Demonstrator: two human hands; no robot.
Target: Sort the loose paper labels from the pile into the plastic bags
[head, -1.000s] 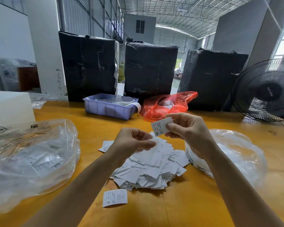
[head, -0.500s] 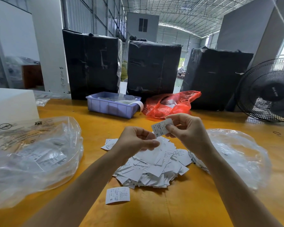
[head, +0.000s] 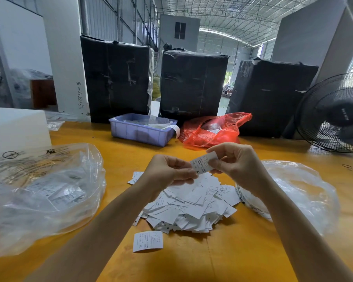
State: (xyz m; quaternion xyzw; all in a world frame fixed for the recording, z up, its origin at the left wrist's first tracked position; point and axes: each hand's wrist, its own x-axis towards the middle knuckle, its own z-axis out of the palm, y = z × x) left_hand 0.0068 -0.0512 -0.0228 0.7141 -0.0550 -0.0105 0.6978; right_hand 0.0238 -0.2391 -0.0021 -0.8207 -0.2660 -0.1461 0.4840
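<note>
Now your right hand (head: pixel 235 165) and left hand (head: pixel 167 174) pinch one XL label (head: pixel 203 162) over the pile (head: pixel 192 204); presumably read it, then drop it into its matching bag (head: pixel 305 192).

Label (head: pixel 203 164) between both hands, above pile (head: pixel 192 204)

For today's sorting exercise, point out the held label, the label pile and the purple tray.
Held label (head: pixel 203 162): head view, on its printed face between both hands.
Label pile (head: pixel 192 208): head view, on the middle of the heap.
Purple tray (head: pixel 140 134): head view, on its front wall.
</note>
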